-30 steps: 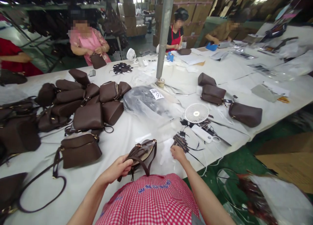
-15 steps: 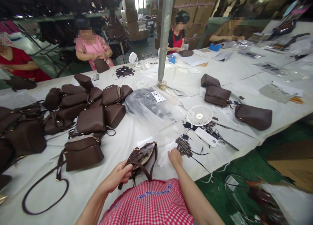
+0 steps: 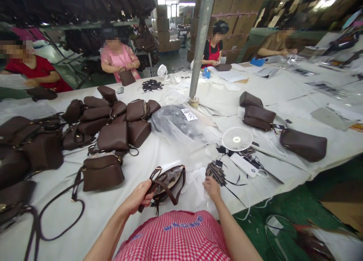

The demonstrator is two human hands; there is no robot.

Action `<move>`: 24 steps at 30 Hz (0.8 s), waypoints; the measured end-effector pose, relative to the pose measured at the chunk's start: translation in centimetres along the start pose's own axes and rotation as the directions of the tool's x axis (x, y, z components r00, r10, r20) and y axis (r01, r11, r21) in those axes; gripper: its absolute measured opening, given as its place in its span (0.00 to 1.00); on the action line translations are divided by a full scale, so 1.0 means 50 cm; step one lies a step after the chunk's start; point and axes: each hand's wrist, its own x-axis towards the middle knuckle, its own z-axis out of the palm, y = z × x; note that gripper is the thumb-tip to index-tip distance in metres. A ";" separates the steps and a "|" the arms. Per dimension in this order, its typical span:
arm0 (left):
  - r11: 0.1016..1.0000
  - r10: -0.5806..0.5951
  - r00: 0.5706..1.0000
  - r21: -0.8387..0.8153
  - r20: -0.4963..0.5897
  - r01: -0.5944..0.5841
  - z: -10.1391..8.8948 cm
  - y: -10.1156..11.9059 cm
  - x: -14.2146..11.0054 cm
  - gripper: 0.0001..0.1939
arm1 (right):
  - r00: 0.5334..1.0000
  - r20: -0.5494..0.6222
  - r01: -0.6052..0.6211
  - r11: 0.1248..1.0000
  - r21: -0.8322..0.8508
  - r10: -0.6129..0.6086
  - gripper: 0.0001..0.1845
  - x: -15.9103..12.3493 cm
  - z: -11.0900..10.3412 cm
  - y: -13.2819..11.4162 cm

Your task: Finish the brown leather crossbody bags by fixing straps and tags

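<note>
In my left hand is a dark brown handbag, gripped at its strap end with the fingers closed. The bag lies tilted with its zip top open, and something clear and crumpled shows inside. My right hand rests at the near edge of a small pile of black hang tags with gold lettering. Its fingers are bent and pinched at the lowest tag. White paper-like slips lie between the bag and the tags.
Many brown handbags are heaped on the left; a few more lie right. A white fan, a plastic-wrapped bundle and a metal post stand beyond my hands. Several co-workers work along the far side.
My right hand has moved slightly onto the near edge of the tags. The left hand keeps hold of the bag. The whole view has shifted a little to the left.
</note>
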 end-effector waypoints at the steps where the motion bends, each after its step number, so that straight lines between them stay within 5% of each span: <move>1: 1.000 0.000 1.000 -0.003 -0.007 0.000 0.000 0.001 0.002 0.30 | 1.000 0.018 0.007 0.999 0.031 -0.007 0.11 -0.001 -0.003 0.009; 12: 1.000 0.024 0.995 0.008 -0.094 -0.024 0.009 0.003 0.015 0.30 | 0.997 0.054 -0.066 0.952 0.300 0.052 0.20 -0.008 -0.030 0.030; 24: 0.994 0.059 0.994 -0.090 -0.094 -0.067 -0.006 -0.001 0.006 0.28 | 0.929 0.300 -0.077 0.676 0.733 -0.219 0.13 -0.080 -0.108 -0.080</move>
